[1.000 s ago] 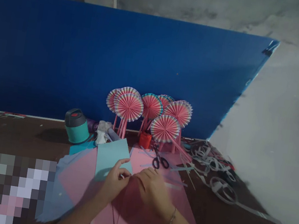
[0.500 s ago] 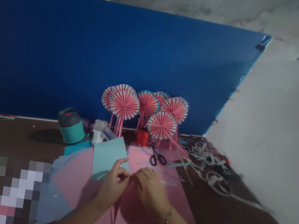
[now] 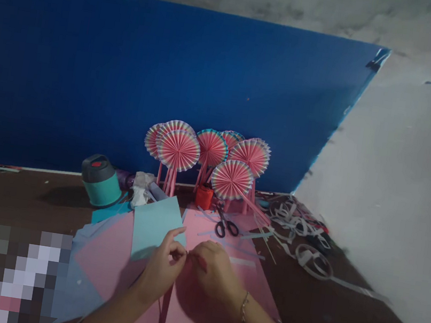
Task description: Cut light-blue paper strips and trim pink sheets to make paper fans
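My left hand (image 3: 163,267) and my right hand (image 3: 213,272) meet above the paper, their fingertips pinching a thin pale paper strip (image 3: 187,253), which is mostly hidden by the fingers. A light-blue paper sheet (image 3: 155,226) lies under the fingers of my left hand. Below my right hand spreads a pink paper sheet (image 3: 197,310), and another pink sheet (image 3: 107,259) lies to the left. Black-handled scissors (image 3: 225,227) rest on the pink paper beyond my right hand.
Several pink pleated paper fans on sticks (image 3: 179,149) lean against a blue board (image 3: 130,78), beside a red cup (image 3: 204,197) and a teal flask (image 3: 101,181). Paper strip scraps (image 3: 299,222) lie at right, before a white board (image 3: 386,208).
My hands have drawn slightly closer together at the fingertips. The whole scene has shifted a little left and up in view as my head moved.
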Action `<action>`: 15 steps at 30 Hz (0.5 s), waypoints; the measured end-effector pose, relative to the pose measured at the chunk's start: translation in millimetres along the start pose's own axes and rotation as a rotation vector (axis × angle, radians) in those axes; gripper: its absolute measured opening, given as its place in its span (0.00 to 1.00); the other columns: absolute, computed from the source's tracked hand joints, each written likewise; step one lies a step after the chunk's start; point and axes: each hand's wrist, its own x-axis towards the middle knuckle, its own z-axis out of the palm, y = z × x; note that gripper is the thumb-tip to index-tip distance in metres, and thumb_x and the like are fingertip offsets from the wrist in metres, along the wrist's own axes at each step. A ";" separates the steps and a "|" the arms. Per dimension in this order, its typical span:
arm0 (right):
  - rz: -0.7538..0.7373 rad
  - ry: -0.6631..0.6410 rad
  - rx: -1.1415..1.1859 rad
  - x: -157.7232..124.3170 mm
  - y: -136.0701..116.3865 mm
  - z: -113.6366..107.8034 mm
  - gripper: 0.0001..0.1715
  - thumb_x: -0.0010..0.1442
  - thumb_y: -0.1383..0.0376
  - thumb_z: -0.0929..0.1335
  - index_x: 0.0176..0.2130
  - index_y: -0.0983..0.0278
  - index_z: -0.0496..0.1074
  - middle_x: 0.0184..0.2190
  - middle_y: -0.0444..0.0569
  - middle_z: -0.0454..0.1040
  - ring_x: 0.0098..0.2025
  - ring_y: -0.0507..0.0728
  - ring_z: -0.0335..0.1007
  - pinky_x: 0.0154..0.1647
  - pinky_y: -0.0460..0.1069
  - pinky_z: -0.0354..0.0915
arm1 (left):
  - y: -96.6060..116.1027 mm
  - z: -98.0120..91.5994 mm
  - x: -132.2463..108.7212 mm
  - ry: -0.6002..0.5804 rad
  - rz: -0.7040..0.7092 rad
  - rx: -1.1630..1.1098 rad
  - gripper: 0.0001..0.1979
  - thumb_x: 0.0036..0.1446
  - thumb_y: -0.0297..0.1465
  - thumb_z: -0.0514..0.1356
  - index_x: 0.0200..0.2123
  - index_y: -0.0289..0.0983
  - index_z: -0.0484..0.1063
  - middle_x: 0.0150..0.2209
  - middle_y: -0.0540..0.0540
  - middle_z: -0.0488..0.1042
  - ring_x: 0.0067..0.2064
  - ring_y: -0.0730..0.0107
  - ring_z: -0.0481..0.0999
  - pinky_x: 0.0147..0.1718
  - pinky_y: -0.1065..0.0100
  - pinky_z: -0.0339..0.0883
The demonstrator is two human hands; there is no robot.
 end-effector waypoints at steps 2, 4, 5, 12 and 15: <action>0.006 -0.008 0.011 0.2 -0.7 -1.4 0.11 0.54 0.75 0.64 0.32 0.65 0.76 0.32 0.50 0.78 0.37 0.57 0.69 0.40 0.50 0.58 | -0.6 0.0 -0.4 -0.004 0.006 -0.004 0.24 0.52 0.31 0.53 0.53 0.37 0.61 0.24 0.55 0.71 0.30 0.71 0.73 0.33 0.70 0.66; 0.008 -0.002 0.010 0.3 -0.6 -1.6 0.11 0.55 0.74 0.64 0.31 0.65 0.75 0.32 0.50 0.77 0.37 0.57 0.69 0.40 0.50 0.58 | -1.3 0.2 -0.6 -0.009 0.007 -0.006 0.23 0.52 0.31 0.53 0.53 0.37 0.61 0.24 0.56 0.70 0.30 0.71 0.73 0.33 0.70 0.66; 0.002 0.000 0.005 0.4 -0.2 -1.2 0.10 0.56 0.74 0.64 0.31 0.65 0.75 0.32 0.50 0.77 0.37 0.57 0.69 0.40 0.50 0.58 | -1.6 0.4 -0.6 -0.012 0.006 -0.006 0.23 0.52 0.31 0.53 0.53 0.37 0.61 0.24 0.56 0.70 0.30 0.71 0.73 0.33 0.70 0.66; -0.033 0.009 -0.054 0.2 3.0 2.2 0.11 0.58 0.73 0.64 0.30 0.65 0.75 0.31 0.50 0.77 0.37 0.57 0.69 0.39 0.50 0.58 | -1.2 1.0 0.2 -0.005 0.004 0.023 0.23 0.51 0.31 0.53 0.52 0.38 0.62 0.24 0.56 0.71 0.30 0.71 0.73 0.34 0.70 0.65; -0.053 0.002 -0.051 0.1 3.1 1.7 0.11 0.59 0.73 0.64 0.31 0.64 0.75 0.31 0.50 0.77 0.37 0.56 0.69 0.40 0.50 0.58 | 0.8 0.3 -0.9 -0.008 0.001 0.026 0.23 0.51 0.32 0.53 0.53 0.37 0.61 0.24 0.55 0.71 0.31 0.71 0.73 0.34 0.70 0.66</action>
